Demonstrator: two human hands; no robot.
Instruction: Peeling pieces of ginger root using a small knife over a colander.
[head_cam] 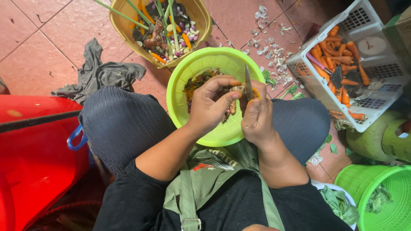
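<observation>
Knobbly brown root [233,99], pinched in my left hand [209,105] over the green colander [192,68], looks firm yet slippery, while my right hand [257,117] clasps the knife [248,81].

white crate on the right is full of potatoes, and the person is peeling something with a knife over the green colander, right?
Not potatoes: the head view shows the white crate holding carrots. The rest stands: the right hand holds a knife to a root in the left hand, over the green colander.

Glossy plastic colander [201,64], metal knife blade [248,79], matt tile floor [55,34].
</observation>
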